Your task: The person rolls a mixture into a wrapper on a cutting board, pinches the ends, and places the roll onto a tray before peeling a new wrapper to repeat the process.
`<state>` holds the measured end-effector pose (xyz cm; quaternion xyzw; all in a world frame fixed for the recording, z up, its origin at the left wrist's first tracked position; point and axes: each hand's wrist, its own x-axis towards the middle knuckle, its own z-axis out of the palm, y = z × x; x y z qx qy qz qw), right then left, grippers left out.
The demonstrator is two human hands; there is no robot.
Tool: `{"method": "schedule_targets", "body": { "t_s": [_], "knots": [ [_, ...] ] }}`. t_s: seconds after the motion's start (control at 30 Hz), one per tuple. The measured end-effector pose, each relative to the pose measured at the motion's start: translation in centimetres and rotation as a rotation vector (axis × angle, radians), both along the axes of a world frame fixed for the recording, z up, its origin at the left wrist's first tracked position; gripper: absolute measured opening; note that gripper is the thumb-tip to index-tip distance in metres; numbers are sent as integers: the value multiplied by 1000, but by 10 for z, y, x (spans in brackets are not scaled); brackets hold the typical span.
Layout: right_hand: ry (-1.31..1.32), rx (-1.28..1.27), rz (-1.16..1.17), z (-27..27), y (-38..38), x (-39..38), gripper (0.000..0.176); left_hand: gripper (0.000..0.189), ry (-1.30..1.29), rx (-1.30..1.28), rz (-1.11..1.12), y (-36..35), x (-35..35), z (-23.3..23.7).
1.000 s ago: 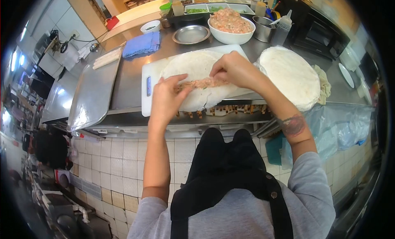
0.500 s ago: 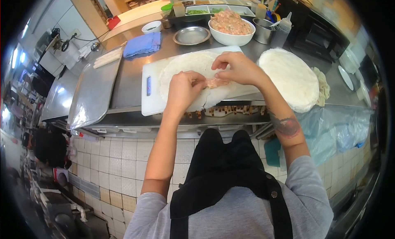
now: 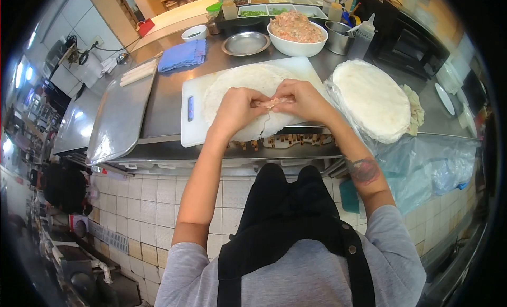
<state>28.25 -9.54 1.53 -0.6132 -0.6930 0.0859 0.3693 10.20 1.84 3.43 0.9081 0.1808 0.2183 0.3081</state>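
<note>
A round, thin white wrapper sheet [image 3: 227, 81] lies on the white cutting board [image 3: 188, 133], its near edge hanging over the board's front. Across the sheet runs a short strip of pink minced meat filling [image 3: 273, 103]. My left hand [image 3: 238, 110] pinches the strip's left end, fingers closed. From the right, my right hand [image 3: 305, 100] is closed on the other end, its fingertips close to those of the left. Whether the fingers also grip some of the wrapper is hard to see. A dark crack or tear shows in the sheet below the filling.
A stack of wrappers [image 3: 371, 101] on plastic sits to the right. Behind the board stand a white bowl of minced meat [image 3: 298, 45], a metal plate [image 3: 246, 44] and a squeeze bottle [image 3: 361, 38]. Leftward are a blue cloth [image 3: 182, 55] and a metal tray [image 3: 117, 122] holding white rolls [image 3: 139, 74].
My right hand has come down from above the filling onto its right end. My left hand has shifted slightly, and both hands now pinch the strip.
</note>
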Motion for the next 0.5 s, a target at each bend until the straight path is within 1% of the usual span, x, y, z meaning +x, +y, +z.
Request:
{"method": "schedule_targets", "body": {
  "t_s": [0.03,0.07,0.13,0.17,0.27,0.33,0.37,0.43,0.47,0.5],
  "knots": [
    [-42,56,27,0,-1,3,28,24,1,1,0,3,-4,-1],
    [-41,57,27,1,-3,5,28,25,-5,13,27,7,-10,-2],
    [42,-60,-17,1,-8,10,30,27,32,62,66,17,-24,1],
    [47,-59,-21,2,-8,11,30,27,36,62,62,23,-31,1],
    [17,-79,8,3,-9,16,32,28,40,-45,58,38,-49,-5],
    [-48,48,93,3,-12,20,30,29,23,-64,45,38,-55,-6],
    [-46,52,94,4,-14,23,30,31,0,-86,36,40,-59,-5],
    [65,-37,-15,4,-17,27,33,31,-28,-126,32,48,-63,-14],
    [68,-36,-14,5,-18,28,33,32,-59,-169,25,52,-65,-19],
    [67,-88,-29,6,-19,28,36,32,-56,-168,23,54,-67,-22]
  ]
}}
